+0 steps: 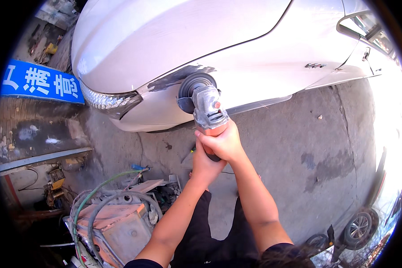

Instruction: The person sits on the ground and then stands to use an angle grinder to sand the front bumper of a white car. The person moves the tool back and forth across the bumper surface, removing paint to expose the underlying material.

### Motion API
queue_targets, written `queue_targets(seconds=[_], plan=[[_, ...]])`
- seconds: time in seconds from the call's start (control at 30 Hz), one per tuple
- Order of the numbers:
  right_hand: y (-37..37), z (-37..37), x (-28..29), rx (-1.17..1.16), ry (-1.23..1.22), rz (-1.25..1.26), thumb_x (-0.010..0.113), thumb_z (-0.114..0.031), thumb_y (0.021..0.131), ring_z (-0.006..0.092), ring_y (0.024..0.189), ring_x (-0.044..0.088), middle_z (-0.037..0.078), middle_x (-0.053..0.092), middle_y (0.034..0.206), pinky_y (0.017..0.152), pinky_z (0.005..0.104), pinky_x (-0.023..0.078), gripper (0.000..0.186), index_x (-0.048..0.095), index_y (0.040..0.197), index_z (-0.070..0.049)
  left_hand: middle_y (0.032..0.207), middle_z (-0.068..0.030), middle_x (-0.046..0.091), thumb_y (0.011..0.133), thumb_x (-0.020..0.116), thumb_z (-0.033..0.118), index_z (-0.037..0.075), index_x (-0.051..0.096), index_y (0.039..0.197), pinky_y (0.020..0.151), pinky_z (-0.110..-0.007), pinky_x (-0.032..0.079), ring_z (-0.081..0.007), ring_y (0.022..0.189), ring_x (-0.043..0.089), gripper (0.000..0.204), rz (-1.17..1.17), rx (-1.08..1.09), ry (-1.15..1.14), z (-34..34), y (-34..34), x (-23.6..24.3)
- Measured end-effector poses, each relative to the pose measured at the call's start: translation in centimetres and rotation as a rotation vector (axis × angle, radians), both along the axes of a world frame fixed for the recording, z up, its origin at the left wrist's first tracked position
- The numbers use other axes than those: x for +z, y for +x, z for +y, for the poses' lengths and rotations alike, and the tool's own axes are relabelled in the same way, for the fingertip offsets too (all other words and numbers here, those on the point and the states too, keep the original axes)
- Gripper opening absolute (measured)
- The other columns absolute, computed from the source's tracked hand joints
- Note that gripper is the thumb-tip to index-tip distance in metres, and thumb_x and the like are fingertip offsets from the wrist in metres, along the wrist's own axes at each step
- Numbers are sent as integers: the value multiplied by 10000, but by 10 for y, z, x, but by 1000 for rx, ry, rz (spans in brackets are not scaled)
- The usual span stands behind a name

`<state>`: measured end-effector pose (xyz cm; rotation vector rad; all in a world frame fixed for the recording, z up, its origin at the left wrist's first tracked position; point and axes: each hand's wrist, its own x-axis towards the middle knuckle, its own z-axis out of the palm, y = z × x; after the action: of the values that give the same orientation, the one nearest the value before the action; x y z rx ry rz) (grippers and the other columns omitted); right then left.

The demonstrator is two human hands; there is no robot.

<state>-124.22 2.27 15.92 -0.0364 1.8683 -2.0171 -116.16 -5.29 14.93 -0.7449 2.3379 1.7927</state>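
Well, fingers [206, 139] around a grinder [208, 105]

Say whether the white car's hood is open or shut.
Shut: the hood meets the fender along a narrow dark gap, with no raised edge visible.

bright daylight; pale car [254, 67] gleams, right edge glares white, fisheye rim bends.

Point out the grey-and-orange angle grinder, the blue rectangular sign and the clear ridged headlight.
Grey-and-orange angle grinder [207, 105], head view: its grey housing.
Blue rectangular sign [43, 81], head view: its face.
Clear ridged headlight [108, 100], head view: its lens.
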Motion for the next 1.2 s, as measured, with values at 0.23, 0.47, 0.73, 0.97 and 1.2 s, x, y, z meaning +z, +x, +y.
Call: queue_targets(seconds=[0.23,0.47,0.73,0.97,1.2], plan=[[-3,-10,13,-72,-73,-14,891,-179,725,181,970,702,114,744,1048,886,342,557,528,639,1139,29,1330,-229,649,733,887,250,29,336,1479,982,-433,526,-357,1222,661,954,-7,-63,-38,-21,-3,4],[11,-15,10,-133,-99,-13,811,-93,788,120,836,666,51,716,927,781,307,549,316,675,1056,3,1284,-244,670,701,899,286,28,387,1407,977,-469,535,-401,1205,665,909,-92,-114,-74,-27,8,15],[10,-17,2,-39,-114,2,812,-94,790,114,823,642,36,699,929,757,292,535,306,681,1046,9,1215,-237,694,719,887,313,15,431,1345,957,-462,542,-411,1149,682,830,-83,-36,-116,-21,15,10],[-2,-4,8,-39,-218,-38,799,-113,801,136,832,663,70,711,947,775,317,549,326,669,1074,11,1222,-256,690,711,886,311,21,422,1366,959,-472,537,-431,1157,673,854,-8,-67,-190,-17,2,15],[6,-13,7,-34,-173,-16,805,-101,785,131,844,667,58,709,952,779,312,550,355,669,1092,11,1248,-242,686,709,888,311,42,422,1382,974,-469,535,-418,1174,669,862,-69,-20,-146,-19,11,14]])
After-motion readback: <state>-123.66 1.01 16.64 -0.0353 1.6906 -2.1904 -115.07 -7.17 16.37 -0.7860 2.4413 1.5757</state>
